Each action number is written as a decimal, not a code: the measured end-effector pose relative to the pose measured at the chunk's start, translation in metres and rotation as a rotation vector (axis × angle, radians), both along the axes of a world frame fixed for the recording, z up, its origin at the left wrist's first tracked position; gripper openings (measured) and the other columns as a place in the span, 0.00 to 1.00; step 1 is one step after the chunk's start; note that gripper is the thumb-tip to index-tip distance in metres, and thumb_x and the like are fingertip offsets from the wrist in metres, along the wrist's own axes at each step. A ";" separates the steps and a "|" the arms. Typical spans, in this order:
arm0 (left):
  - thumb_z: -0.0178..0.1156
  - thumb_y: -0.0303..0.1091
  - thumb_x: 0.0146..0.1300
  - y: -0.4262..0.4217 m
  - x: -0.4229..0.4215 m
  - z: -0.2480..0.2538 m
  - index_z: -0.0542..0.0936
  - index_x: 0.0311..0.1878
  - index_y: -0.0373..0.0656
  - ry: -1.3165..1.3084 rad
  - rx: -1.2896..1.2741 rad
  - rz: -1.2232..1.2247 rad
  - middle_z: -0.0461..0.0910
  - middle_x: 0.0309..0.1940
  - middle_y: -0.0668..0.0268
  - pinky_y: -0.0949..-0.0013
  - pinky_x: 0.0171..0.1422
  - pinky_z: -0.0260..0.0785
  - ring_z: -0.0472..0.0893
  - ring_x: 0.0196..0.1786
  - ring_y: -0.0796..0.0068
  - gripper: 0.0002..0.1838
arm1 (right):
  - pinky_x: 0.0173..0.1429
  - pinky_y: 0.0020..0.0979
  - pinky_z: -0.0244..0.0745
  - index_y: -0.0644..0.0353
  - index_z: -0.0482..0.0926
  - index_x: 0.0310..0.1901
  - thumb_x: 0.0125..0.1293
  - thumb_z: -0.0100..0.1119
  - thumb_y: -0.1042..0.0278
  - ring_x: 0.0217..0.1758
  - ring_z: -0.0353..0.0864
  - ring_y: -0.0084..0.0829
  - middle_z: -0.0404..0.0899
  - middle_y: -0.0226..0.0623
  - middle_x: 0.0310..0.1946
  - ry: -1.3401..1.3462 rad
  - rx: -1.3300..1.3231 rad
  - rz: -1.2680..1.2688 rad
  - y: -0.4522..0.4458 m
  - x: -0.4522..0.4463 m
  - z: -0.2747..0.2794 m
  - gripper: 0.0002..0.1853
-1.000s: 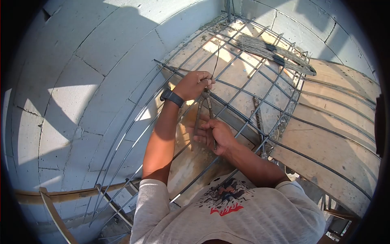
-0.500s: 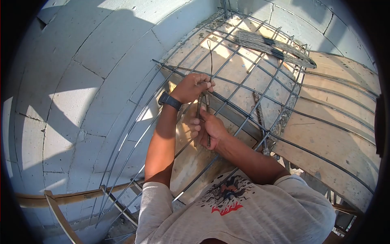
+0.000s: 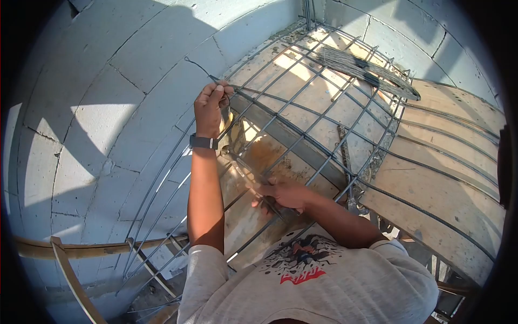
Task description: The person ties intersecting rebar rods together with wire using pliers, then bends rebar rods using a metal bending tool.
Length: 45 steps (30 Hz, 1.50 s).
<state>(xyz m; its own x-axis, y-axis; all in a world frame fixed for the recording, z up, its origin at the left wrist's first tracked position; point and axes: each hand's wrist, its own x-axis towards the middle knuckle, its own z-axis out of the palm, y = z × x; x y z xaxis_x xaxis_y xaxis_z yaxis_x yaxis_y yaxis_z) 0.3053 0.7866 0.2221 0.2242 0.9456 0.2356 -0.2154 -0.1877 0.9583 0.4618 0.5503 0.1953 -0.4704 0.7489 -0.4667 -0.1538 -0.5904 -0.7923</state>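
Observation:
My left hand [image 3: 209,107], with a dark watch on its wrist, pinches a thin dark tie wire [image 3: 202,69] near the left corner of the rebar grid [image 3: 278,115]. The wire sticks up and to the left, with a loop at its far end. Lower and to the right, my right hand [image 3: 283,195] is closed on the handles of metal pincers [image 3: 241,168]. The pincers' head points up and left, just below my left hand. Part of the handles is blurred and covered by my fingers.
A bundle of tie wire [image 3: 348,63] lies on the far part of the grid. Block walls [image 3: 129,108] rise at the left and back. Curved bars cross a plywood board [image 3: 431,173] at the right. Wooden strips [image 3: 75,283] stand at lower left.
My left hand has moved left with the wire, which now leans left instead of standing up. My right hand has dropped slightly, and the pincers have tilted to the left.

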 end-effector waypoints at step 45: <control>0.55 0.37 0.78 -0.061 -0.053 -0.145 0.80 0.47 0.35 0.506 0.166 0.082 0.88 0.36 0.59 0.62 0.49 0.77 0.88 0.41 0.66 0.13 | 0.50 0.57 0.78 0.62 0.78 0.59 0.85 0.41 0.49 0.43 0.86 0.62 0.85 0.60 0.36 -1.576 0.663 -0.057 0.037 0.069 0.026 0.24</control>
